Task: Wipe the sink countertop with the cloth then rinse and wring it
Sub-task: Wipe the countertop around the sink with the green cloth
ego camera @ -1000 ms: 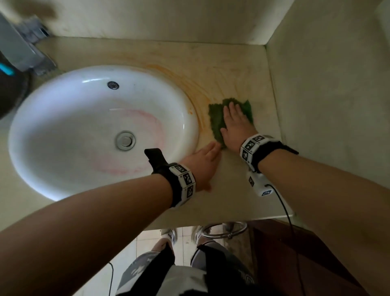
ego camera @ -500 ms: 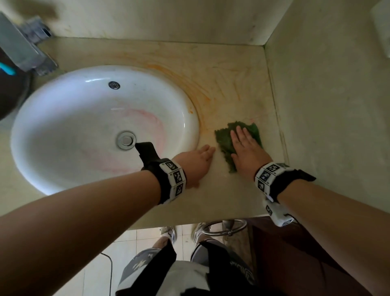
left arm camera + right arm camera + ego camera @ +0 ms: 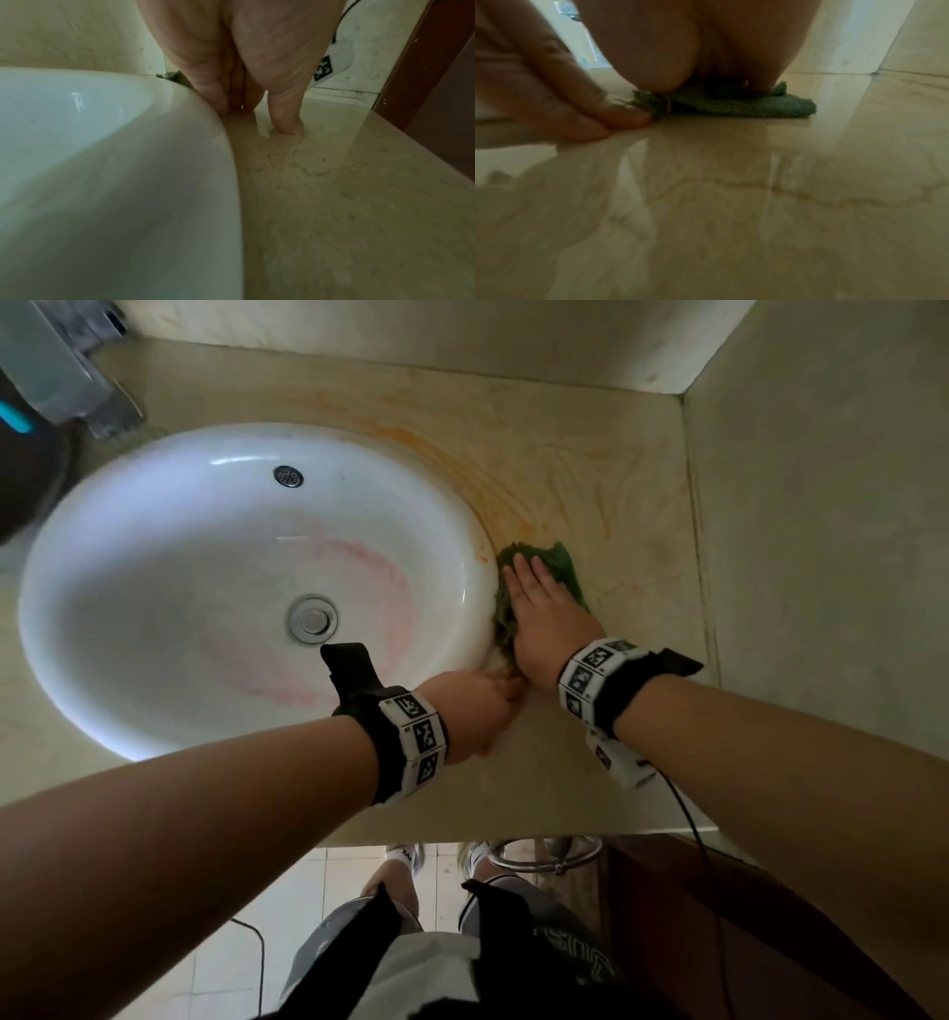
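Observation:
A green cloth (image 3: pixel 565 570) (image 3: pixel 762 105) lies flat on the beige countertop (image 3: pixel 590 474), pushed up against the right rim of the white sink (image 3: pixel 154 588). My right hand (image 3: pixel 539 613) presses flat on the cloth with straight fingers. My left hand (image 3: pixel 477 706) rests flat on the counter by the sink's front right rim, its fingertips (image 3: pixel 287 125) touching the wet stone just short of the cloth (image 3: pixel 174 77). Orange stains (image 3: pixel 462 459) streak the counter behind the cloth, along the sink's edge.
Walls close the counter at the back (image 3: pixel 411 331) and right (image 3: pixel 821 505). A faucet and grey fixture (image 3: pixel 67 367) stand at the back left. The counter's front edge (image 3: pixel 513 832) runs below my wrists, with a metal ring (image 3: pixel 544 857) and tiled floor under it.
My right hand slid the cloth forward and left, from the open counter up against the sink rim. My left hand stayed flat near the sink's front right rim.

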`<action>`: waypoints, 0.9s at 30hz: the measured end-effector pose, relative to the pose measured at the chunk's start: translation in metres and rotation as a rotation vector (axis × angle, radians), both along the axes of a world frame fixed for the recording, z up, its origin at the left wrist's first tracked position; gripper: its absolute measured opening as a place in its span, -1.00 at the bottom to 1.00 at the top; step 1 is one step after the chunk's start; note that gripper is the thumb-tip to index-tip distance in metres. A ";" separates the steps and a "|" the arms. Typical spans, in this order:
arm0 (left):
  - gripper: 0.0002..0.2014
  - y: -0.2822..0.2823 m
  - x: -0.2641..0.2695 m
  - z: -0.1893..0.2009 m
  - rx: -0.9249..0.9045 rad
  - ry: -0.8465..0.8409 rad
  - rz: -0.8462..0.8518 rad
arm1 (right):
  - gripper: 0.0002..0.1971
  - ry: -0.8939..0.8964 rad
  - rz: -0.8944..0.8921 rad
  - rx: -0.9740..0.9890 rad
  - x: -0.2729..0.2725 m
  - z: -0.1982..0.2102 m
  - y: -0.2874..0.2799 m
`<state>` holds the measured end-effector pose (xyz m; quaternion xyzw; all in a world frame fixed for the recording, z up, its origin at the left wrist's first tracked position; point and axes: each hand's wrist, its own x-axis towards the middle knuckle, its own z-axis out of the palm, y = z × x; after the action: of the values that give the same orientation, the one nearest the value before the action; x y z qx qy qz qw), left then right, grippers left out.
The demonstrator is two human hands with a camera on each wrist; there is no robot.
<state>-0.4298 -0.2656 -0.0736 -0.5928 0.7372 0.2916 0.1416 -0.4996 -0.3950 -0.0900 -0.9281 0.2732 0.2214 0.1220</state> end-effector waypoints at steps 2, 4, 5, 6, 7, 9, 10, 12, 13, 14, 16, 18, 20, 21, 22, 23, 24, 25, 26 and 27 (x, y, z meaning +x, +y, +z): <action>-0.23 0.001 0.001 -0.002 -0.001 -0.007 -0.015 | -0.24 0.024 -0.005 0.008 0.009 0.002 -0.008; -0.23 0.002 0.002 -0.005 -0.005 -0.018 -0.040 | -0.24 0.031 -0.006 0.007 0.019 0.003 -0.019; -0.24 0.003 0.002 -0.006 -0.003 -0.025 -0.055 | -0.25 0.023 -0.013 0.009 0.027 0.003 -0.025; -0.27 0.005 0.002 -0.007 0.003 -0.037 -0.063 | -0.26 0.013 -0.020 0.016 0.035 0.003 -0.031; -0.28 0.006 0.002 -0.008 0.002 -0.047 -0.069 | -0.27 0.005 -0.026 0.017 0.042 0.003 -0.037; -0.29 0.005 0.001 -0.009 0.013 -0.054 -0.086 | -0.27 0.010 -0.029 0.007 0.049 0.002 -0.045; -0.29 0.005 0.001 -0.008 0.023 -0.057 -0.088 | -0.28 0.010 -0.028 -0.004 0.047 0.000 -0.046; -0.24 0.005 0.000 -0.005 0.029 -0.044 -0.060 | -0.32 0.000 -0.023 -0.045 0.031 -0.002 -0.038; -0.20 0.005 0.000 -0.003 0.024 -0.034 -0.039 | -0.33 -0.008 0.006 -0.063 0.018 -0.003 -0.030; -0.18 0.005 0.000 -0.001 0.021 -0.029 -0.031 | -0.34 -0.008 0.048 -0.069 0.001 -0.003 -0.020; -0.20 0.004 0.001 0.001 0.016 -0.028 -0.024 | -0.34 0.025 0.136 -0.056 -0.036 0.002 0.002; -0.23 0.003 0.000 0.002 0.023 -0.029 -0.022 | -0.33 0.077 0.158 -0.014 -0.066 0.007 0.018; -0.24 0.003 0.000 0.004 0.029 -0.019 -0.019 | -0.35 0.095 0.149 0.007 -0.077 0.008 0.024; -0.25 0.003 0.001 0.004 0.028 -0.014 -0.015 | -0.35 0.094 0.144 0.005 -0.076 0.007 0.023; -0.26 0.003 0.001 0.004 0.024 -0.012 -0.011 | -0.36 0.092 0.143 0.004 -0.072 0.007 0.022; -0.27 0.004 0.001 0.003 0.022 -0.011 -0.012 | -0.35 0.093 0.146 0.006 -0.066 0.005 0.019; -0.26 0.004 0.001 0.003 0.020 -0.009 -0.006 | -0.34 0.097 0.153 0.006 -0.058 0.004 0.016; -0.24 0.005 0.001 0.002 0.016 -0.008 0.001 | -0.30 0.092 0.163 0.001 -0.048 0.002 0.012; -0.22 0.005 0.001 0.001 0.016 -0.008 0.002 | -0.26 0.078 0.169 0.001 -0.038 0.001 0.009; -0.19 0.006 0.001 0.001 0.016 -0.009 -0.004 | -0.23 0.062 0.163 0.000 -0.028 0.001 0.005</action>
<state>-0.4291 -0.2594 -0.0729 -0.5915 0.7354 0.2944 0.1504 -0.5279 -0.3897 -0.0895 -0.9400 0.2004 0.2592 0.0949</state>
